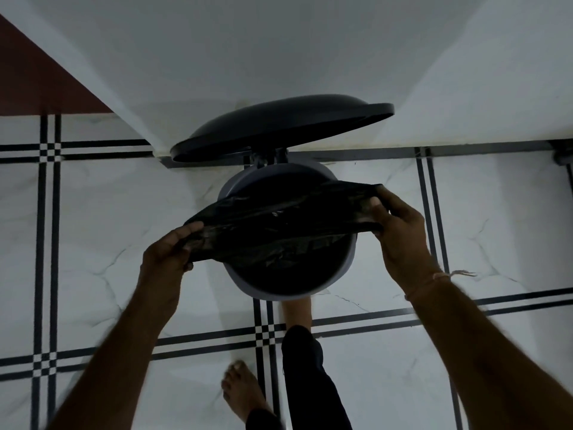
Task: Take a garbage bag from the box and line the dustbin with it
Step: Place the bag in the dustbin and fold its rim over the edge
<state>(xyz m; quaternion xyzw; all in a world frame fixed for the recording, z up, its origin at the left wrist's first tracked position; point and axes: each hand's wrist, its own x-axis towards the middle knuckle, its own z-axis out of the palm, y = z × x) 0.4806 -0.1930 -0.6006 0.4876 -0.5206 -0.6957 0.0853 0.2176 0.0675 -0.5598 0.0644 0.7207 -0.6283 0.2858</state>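
Head view shows the black garbage bag (273,225) stretched across the open mouth of the round pedal dustbin (347,265), whose lid (279,128) stands raised toward the wall. The left hand (169,252) is clenched on the bag's left edge; the right hand (400,231) pinches the right edge between thumb and fingers. A foot (297,311) appears to hold the pedal down, though the pedal itself is hidden. To complete the step well, the mouth of the bag should be spread wider than the rim, then folded evenly over it all round, with the body pushed inside. No brand, label or writing is legible on any item.
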